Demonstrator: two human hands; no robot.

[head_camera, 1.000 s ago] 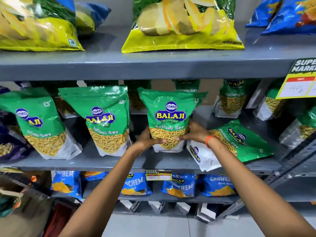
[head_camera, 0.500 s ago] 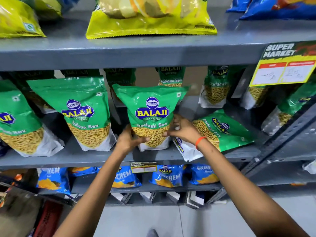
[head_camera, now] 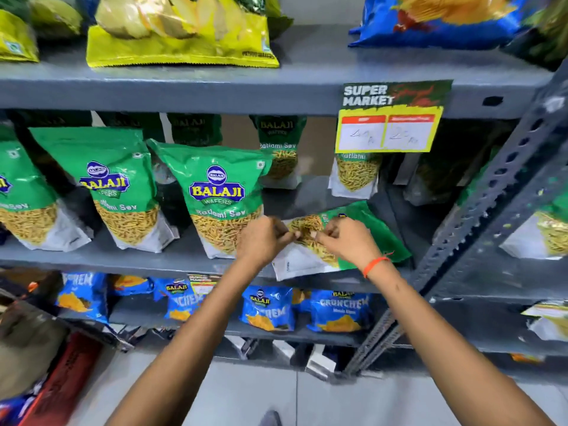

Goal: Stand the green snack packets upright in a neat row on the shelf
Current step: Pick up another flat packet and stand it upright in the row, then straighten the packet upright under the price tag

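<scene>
Three green Balaji Ratlami Sev packets stand upright along the front of the grey middle shelf (head_camera: 129, 259): one at the left edge (head_camera: 24, 198), one beside it (head_camera: 113, 186), and a third (head_camera: 218, 195) in the middle. Just right of that third one, another green packet (head_camera: 368, 232) lies flat on the shelf. My left hand (head_camera: 261, 239) and my right hand (head_camera: 345, 241), with an orange thread at the wrist, both pinch the near end of this flat packet. More green packets stand further back (head_camera: 281, 149) (head_camera: 356, 173).
A yellow price tag (head_camera: 388, 130) hangs from the upper shelf's edge above the flat packet. A perforated grey upright (head_camera: 491, 207) rises at the right. Yellow (head_camera: 181, 32) and blue (head_camera: 436, 20) chip bags lie above; blue packets (head_camera: 267, 309) fill the shelf below.
Both hands have left the standing middle packet and shifted right onto the flat-lying packet. The view has also swung to the right.
</scene>
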